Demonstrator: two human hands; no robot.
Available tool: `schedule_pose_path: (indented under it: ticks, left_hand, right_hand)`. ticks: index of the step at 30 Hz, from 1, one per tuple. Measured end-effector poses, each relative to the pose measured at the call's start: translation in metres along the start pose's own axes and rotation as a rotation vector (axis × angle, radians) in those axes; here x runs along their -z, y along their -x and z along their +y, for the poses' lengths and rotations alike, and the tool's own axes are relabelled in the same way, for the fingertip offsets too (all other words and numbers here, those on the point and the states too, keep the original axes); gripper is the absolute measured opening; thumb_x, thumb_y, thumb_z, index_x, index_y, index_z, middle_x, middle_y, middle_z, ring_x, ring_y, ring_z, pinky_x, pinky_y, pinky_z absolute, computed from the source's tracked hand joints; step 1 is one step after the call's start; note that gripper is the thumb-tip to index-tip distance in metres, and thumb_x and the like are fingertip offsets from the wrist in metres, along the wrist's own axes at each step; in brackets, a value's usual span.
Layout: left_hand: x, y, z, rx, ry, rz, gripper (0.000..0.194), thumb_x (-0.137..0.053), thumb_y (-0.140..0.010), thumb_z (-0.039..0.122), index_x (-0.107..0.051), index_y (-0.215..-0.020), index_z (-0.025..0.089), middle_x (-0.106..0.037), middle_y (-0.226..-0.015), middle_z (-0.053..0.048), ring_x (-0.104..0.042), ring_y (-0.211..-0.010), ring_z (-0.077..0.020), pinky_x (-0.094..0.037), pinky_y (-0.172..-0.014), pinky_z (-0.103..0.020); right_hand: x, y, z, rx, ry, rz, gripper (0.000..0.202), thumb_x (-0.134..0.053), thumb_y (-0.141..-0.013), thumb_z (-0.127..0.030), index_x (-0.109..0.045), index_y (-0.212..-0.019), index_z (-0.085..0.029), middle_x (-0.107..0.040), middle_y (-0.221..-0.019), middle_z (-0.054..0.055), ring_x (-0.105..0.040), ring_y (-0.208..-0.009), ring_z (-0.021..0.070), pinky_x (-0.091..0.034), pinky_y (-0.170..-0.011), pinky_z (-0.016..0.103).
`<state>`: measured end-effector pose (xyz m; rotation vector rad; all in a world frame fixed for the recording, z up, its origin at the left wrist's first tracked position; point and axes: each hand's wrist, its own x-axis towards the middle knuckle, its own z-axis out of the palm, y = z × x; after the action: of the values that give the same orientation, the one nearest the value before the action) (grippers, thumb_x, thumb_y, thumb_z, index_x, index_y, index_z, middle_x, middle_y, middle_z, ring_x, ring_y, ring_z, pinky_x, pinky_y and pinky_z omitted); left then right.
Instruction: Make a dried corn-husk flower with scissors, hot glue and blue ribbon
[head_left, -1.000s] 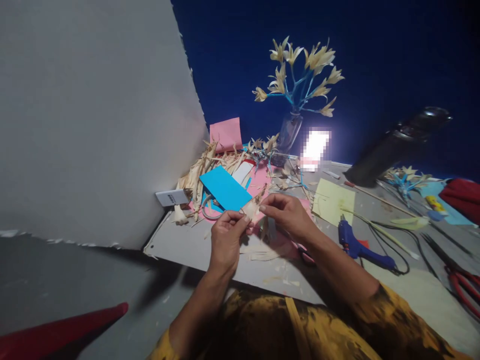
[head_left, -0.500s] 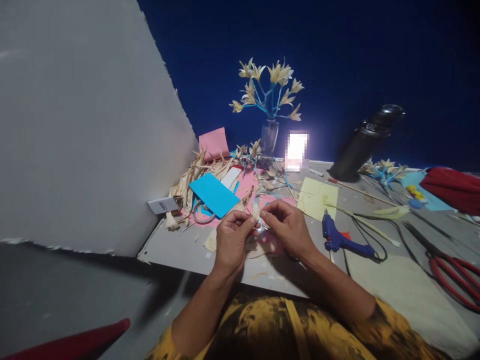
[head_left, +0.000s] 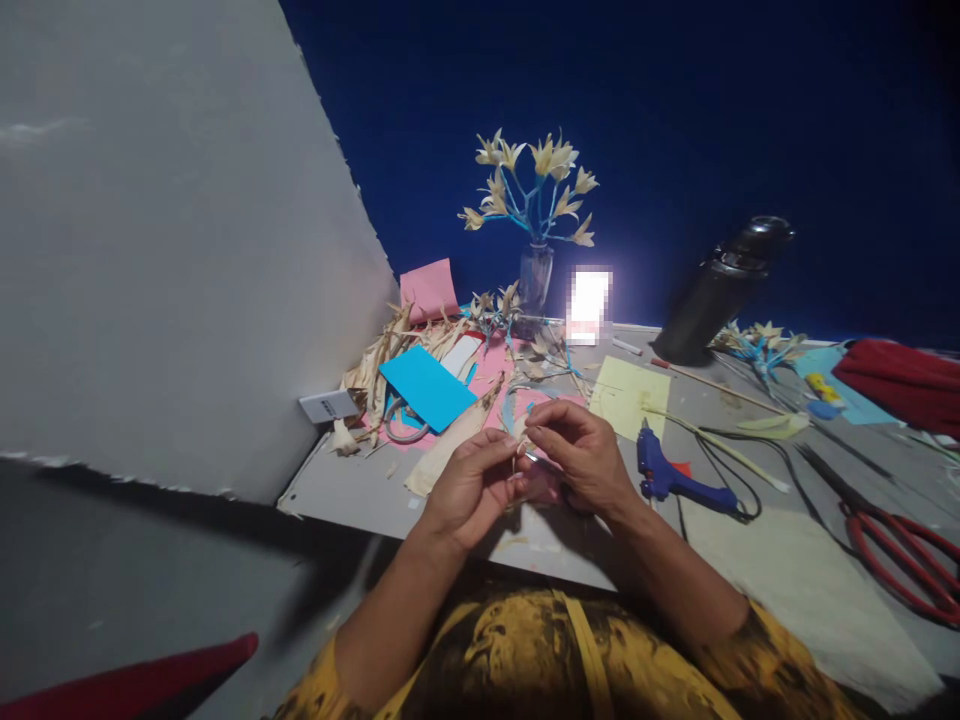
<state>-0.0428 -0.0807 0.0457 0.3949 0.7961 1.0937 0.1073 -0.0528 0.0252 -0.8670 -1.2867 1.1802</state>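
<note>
The small white rectangular card or box (head_left: 328,406), at about 9 o'clock from the hands, bears dark print too small to read. The left hand (head_left: 474,487) is nearly closed, thumb and fingertips pinching a small pale, papery piece (head_left: 522,447) above the worktop (head_left: 581,555). The right hand (head_left: 583,455) narrows its thumb and forefinger on the same piece. Below that thumb a slim silvery metal tool (head_left: 538,459) shows, slanting toward 10 o'clock; its grip is hidden. The piece is too small to tell its long axis. From the hands, a bright-blue rectangular sheet (head_left: 427,388) lies at 10 o'clock, a dark-blue glue gun (head_left: 679,480) at 3.
</note>
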Motion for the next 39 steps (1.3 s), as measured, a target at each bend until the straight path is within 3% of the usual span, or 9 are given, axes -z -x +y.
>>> schedule_pose_path:
  ticks: [3, 8, 19, 23, 29, 32, 35, 39]
  left_hand:
    - [0.0, 0.002, 0.0, 0.102, 0.085, -0.056, 0.019, -0.082, -0.066, 0.012, -0.064, -0.073, 0.013, -0.066, -0.066, -0.003, -0.062, -0.06, -0.012, -0.049, -0.05, -0.02]
    - [-0.001, 0.007, 0.002, 0.195, 0.147, -0.048, 0.016, -0.079, -0.068, 0.009, -0.065, -0.075, 0.013, -0.066, -0.07, -0.003, -0.063, -0.061, -0.0119, -0.045, -0.048, -0.019]
    - [-0.003, 0.013, 0.004, 0.286, 0.141, -0.062, 0.023, -0.083, -0.064, 0.011, -0.064, -0.078, 0.013, -0.063, -0.073, -0.003, -0.061, -0.061, -0.0109, -0.036, -0.039, -0.014]
    - [-0.005, 0.015, 0.003, 0.233, 0.053, -0.098, 0.024, -0.083, -0.064, 0.011, -0.061, -0.074, 0.014, -0.062, -0.068, -0.001, -0.06, -0.059, -0.0103, -0.039, -0.041, -0.014]
    - [-0.009, 0.019, 0.0, 0.002, -0.123, -0.057, 0.027, -0.085, -0.065, 0.018, -0.059, -0.072, 0.016, -0.061, -0.062, 0.0, -0.058, -0.056, -0.0112, -0.047, -0.047, -0.02]
    - [-0.009, 0.018, -0.001, -0.025, -0.112, -0.043, 0.027, -0.084, -0.064, 0.018, -0.059, -0.071, 0.016, -0.062, -0.062, -0.001, -0.057, -0.058, -0.0114, -0.047, -0.049, -0.02]
    - [-0.008, 0.015, -0.003, -0.033, -0.094, 0.006, 0.027, -0.085, -0.064, 0.02, -0.059, -0.072, 0.016, -0.062, -0.063, -0.001, -0.059, -0.06, -0.0117, -0.048, -0.052, -0.02]
    - [-0.011, 0.012, -0.008, -0.071, -0.079, 0.063, 0.028, -0.087, -0.063, 0.021, -0.06, -0.071, 0.015, -0.064, -0.065, -0.001, -0.062, -0.063, -0.0118, -0.05, -0.058, -0.021]
  right_hand:
    - [0.004, 0.001, 0.002, 0.057, -0.011, -0.053, 0.008, -0.077, -0.08, -0.028, -0.072, -0.081, -0.022, -0.069, -0.085, 0.002, -0.062, -0.081, 0.017, -0.049, -0.076, 0.03]
    - [0.01, 0.003, 0.001, 0.085, -0.022, -0.118, 0.012, -0.077, -0.082, -0.032, -0.07, -0.081, -0.023, -0.068, -0.085, 0.003, -0.063, -0.084, 0.0184, -0.051, -0.079, 0.033]
    - [0.018, 0.005, -0.005, 0.163, 0.028, -0.162, 0.019, -0.076, -0.083, -0.038, -0.069, -0.075, -0.022, -0.067, -0.078, 0.003, -0.062, -0.081, 0.0197, -0.051, -0.079, 0.037]
    - [0.019, 0.005, -0.009, 0.203, 0.027, -0.214, 0.014, -0.074, -0.085, -0.031, -0.071, -0.074, -0.022, -0.066, -0.077, 0.002, -0.063, -0.079, 0.0183, -0.051, -0.077, 0.035]
    - [0.019, 0.006, -0.011, 0.21, 0.099, -0.209, 0.014, -0.072, -0.085, -0.029, -0.07, -0.074, -0.022, -0.069, -0.078, 0.003, -0.065, -0.078, 0.0191, -0.053, -0.075, 0.035]
    - [0.017, 0.01, -0.011, 0.323, 0.228, -0.065, 0.01, -0.067, -0.089, -0.022, -0.071, -0.079, -0.023, -0.069, -0.079, 0.004, -0.066, -0.079, 0.0191, -0.053, -0.074, 0.034]
    - [0.015, 0.016, -0.011, 0.544, 0.49, 0.137, 0.014, -0.063, -0.09, -0.016, -0.074, -0.089, -0.024, -0.069, -0.083, 0.006, -0.066, -0.079, 0.0196, -0.053, -0.07, 0.033]
    - [0.014, 0.028, -0.005, 0.794, 0.763, 0.104, 0.029, -0.063, -0.088, -0.009, -0.074, -0.107, -0.028, -0.072, -0.087, 0.006, -0.067, -0.078, 0.0199, -0.052, -0.067, 0.032]
